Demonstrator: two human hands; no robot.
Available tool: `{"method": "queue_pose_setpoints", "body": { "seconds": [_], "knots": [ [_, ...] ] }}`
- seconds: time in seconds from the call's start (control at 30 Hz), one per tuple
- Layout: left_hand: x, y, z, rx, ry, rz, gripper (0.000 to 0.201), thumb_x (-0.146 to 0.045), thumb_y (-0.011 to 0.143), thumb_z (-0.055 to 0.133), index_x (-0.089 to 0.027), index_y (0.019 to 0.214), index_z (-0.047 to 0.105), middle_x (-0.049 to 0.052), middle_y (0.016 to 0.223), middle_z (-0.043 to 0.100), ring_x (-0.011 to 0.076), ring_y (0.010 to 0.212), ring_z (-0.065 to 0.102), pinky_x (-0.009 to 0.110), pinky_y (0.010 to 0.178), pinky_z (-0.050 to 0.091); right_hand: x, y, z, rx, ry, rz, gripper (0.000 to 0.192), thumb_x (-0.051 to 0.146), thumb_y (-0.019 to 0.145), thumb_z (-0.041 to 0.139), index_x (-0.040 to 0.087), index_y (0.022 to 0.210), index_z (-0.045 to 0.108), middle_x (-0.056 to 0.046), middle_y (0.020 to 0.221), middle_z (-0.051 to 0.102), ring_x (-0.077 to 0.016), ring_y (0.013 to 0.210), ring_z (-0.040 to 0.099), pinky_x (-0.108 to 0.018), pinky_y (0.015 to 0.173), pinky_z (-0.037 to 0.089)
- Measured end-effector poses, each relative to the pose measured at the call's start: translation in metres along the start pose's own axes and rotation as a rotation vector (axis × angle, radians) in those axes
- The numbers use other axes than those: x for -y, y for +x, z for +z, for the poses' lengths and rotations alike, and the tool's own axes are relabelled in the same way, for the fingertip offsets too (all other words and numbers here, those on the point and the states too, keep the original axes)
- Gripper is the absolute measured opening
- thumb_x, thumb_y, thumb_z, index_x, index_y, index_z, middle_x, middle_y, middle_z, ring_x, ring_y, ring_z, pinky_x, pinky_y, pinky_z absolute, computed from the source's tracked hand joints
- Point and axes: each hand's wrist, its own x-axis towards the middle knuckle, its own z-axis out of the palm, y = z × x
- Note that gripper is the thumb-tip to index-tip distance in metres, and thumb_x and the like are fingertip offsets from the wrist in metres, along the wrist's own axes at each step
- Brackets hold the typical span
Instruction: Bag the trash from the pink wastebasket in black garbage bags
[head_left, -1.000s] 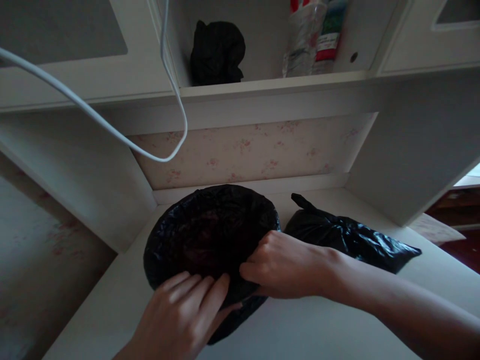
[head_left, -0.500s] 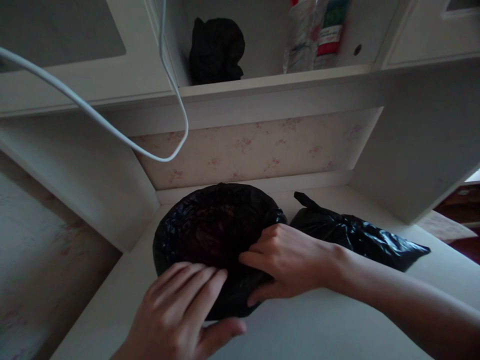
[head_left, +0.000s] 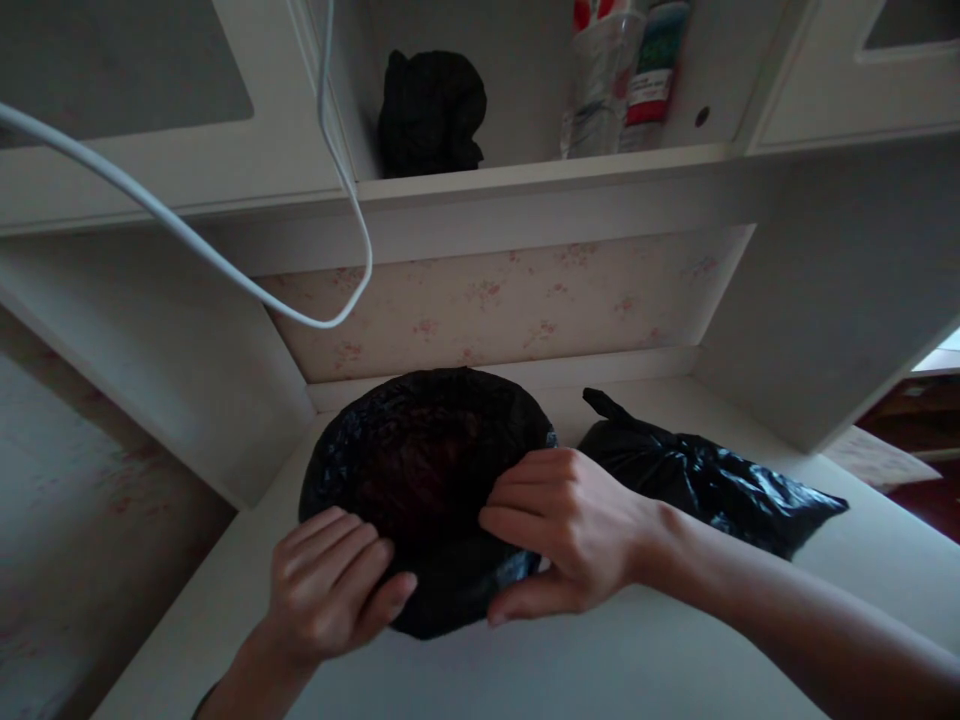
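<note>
A round trash bin (head_left: 442, 600) lined with a black garbage bag (head_left: 375, 420) stands on a white surface. The bag is folded over the rim, and a dark reddish interior shows through it. My left hand (head_left: 334, 580) grips the rim at the near left, fingers curled inside and thumb outside. At the near right, my right hand (head_left: 562, 525) is closed over the same rim, fingers inside and thumb low on the outer wall. What lies under the fingers is hidden.
Right of the bin lies another black plastic bag (head_left: 697, 475) with a twisted end. A white cable (head_left: 187, 240) hangs in front at upper left. On the shelf (head_left: 525, 177) above stand a dark bundle (head_left: 431, 110), a clear plastic container (head_left: 600, 90) and a red-and-green can (head_left: 654, 75).
My left hand has moved left along the rim, and its fingers have curled round the bag edge. My right hand stays at nearly the same spot on the rim.
</note>
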Motion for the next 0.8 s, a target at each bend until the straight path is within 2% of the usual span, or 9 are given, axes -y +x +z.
{"method": "queue_pose_setpoints", "body": {
  "seconds": [0.1,0.27,0.4,0.5,0.57,0.6,0.67,0.73,0.8],
  "knots": [
    [0.005,-0.002,-0.003,-0.018,-0.08,-0.043,0.039,-0.035,0.107,0.041,-0.013,0.089,0.067,0.01,0.071,0.072,0.0216,0.068,0.069,0.037,0.068,0.054,-0.008,-0.005,0.001,-0.075,-0.029,-0.024,0.059,0.069,0.101,0.047,0.015,0.096,0.072,-0.006,0.075,0.069,-0.0191,0.068,0.064,-0.033,0.06,0.045],
    [-0.037,0.023,0.006,-0.022,-0.106,-0.191,0.026,-0.023,0.104,0.047,-0.008,0.101,0.068,0.012,0.083,0.076,0.0206,0.076,0.072,0.036,0.075,0.054,-0.02,-0.006,0.022,-0.195,-0.137,-0.07,0.064,0.055,0.11,0.032,0.014,0.077,0.069,-0.003,0.06,0.06,-0.0171,0.054,0.053,-0.035,0.053,0.036],
    [-0.056,0.036,0.019,-0.028,0.033,-0.278,0.021,-0.023,0.102,0.056,-0.014,0.086,0.066,0.004,0.069,0.072,0.0181,0.057,0.067,0.036,0.063,0.048,-0.024,-0.001,0.039,-0.326,-0.215,-0.105,0.065,0.041,0.112,0.032,0.019,0.055,0.054,0.001,0.049,0.045,-0.0145,0.046,0.039,-0.035,0.05,0.027],
    [-0.052,0.036,0.026,-0.038,0.102,-0.295,0.027,-0.019,0.099,0.062,-0.018,0.073,0.06,0.0,0.058,0.065,0.0168,0.049,0.061,0.036,0.059,0.044,-0.024,0.004,0.045,-0.377,-0.208,-0.115,0.065,0.037,0.111,0.032,0.021,0.05,0.045,0.002,0.047,0.041,-0.0134,0.044,0.035,-0.034,0.049,0.024],
    [-0.047,0.034,0.026,-0.054,0.099,-0.282,0.028,-0.017,0.098,0.063,-0.019,0.071,0.058,-0.001,0.056,0.063,0.0159,0.049,0.059,0.036,0.058,0.043,-0.022,0.007,0.045,-0.375,-0.209,-0.096,0.064,0.037,0.111,0.033,0.021,0.051,0.046,0.002,0.046,0.041,-0.0133,0.042,0.034,-0.035,0.048,0.023],
    [-0.044,0.033,0.024,-0.064,0.08,-0.275,0.027,-0.015,0.098,0.063,-0.019,0.072,0.058,-0.001,0.057,0.063,0.0154,0.049,0.058,0.035,0.058,0.043,-0.02,0.008,0.043,-0.371,-0.203,-0.083,0.062,0.038,0.111,0.032,0.02,0.054,0.05,0.002,0.047,0.043,-0.0133,0.042,0.036,-0.035,0.048,0.025],
    [-0.04,0.027,0.016,-0.061,0.006,-0.269,0.02,-0.014,0.099,0.058,-0.016,0.08,0.062,0.002,0.065,0.068,0.0164,0.059,0.063,0.035,0.065,0.047,-0.015,0.006,0.038,-0.374,-0.16,-0.063,0.057,0.042,0.111,0.032,0.017,0.071,0.063,-0.002,0.059,0.061,-0.0157,0.052,0.055,-0.033,0.054,0.039],
    [-0.035,0.014,0.007,-0.077,-0.097,-0.288,0.02,-0.015,0.103,0.049,-0.012,0.096,0.067,0.009,0.086,0.075,0.0213,0.082,0.07,0.04,0.081,0.051,-0.01,-0.004,0.035,-0.416,-0.07,-0.007,0.047,0.042,0.11,0.033,0.014,0.099,0.069,-0.01,0.09,0.077,-0.0228,0.085,0.073,-0.039,0.082,0.053],
    [-0.025,-0.009,0.001,-0.2,-0.162,-0.381,0.027,-0.015,0.103,0.042,-0.011,0.108,0.068,0.014,0.106,0.073,0.0268,0.102,0.068,0.048,0.091,0.05,-0.005,-0.024,0.037,-0.552,0.055,0.159,0.037,0.038,0.109,0.037,0.017,0.118,0.066,-0.013,0.115,0.077,-0.0284,0.114,0.069,-0.05,0.105,0.047]
  ]
}}
